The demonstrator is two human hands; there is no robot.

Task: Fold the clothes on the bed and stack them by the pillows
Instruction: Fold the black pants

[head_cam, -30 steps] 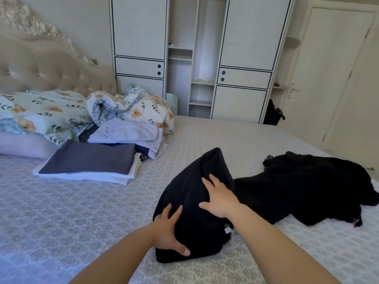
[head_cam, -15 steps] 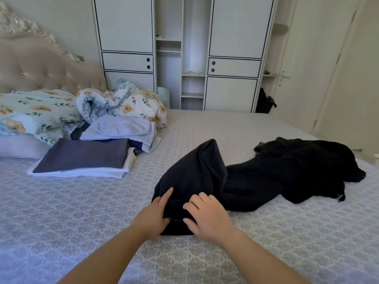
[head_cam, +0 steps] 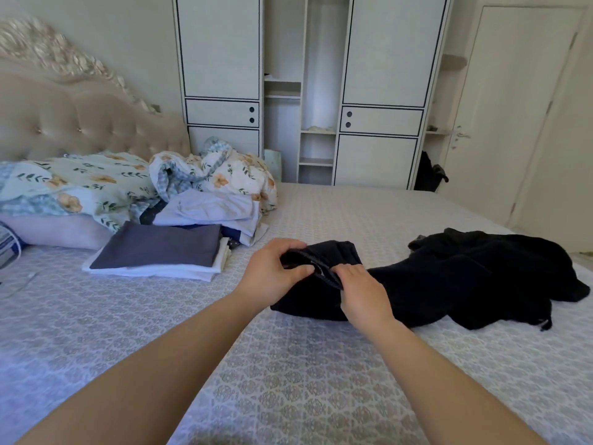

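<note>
On the bed (head_cam: 321, 396), mid-mattress, lies the black garment (head_cam: 449, 277). Both hands curl onto its folded near end: the left hand (head_cam: 272, 271) grips the edge, the right hand (head_cam: 362, 290) pinches it alongside. By the pillows (head_cam: 54, 232) sits a folded stack (head_cam: 157, 252).

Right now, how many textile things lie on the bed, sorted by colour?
Black: 1, the black garment, gripped by the left hand and the right hand.
Dark grey: 1, the folded grey piece.
White or pale: 2, the white folded piece below it and the pale pile.
Floral: 2, the floral pillow and the floral quilt.
Total: 6
</note>
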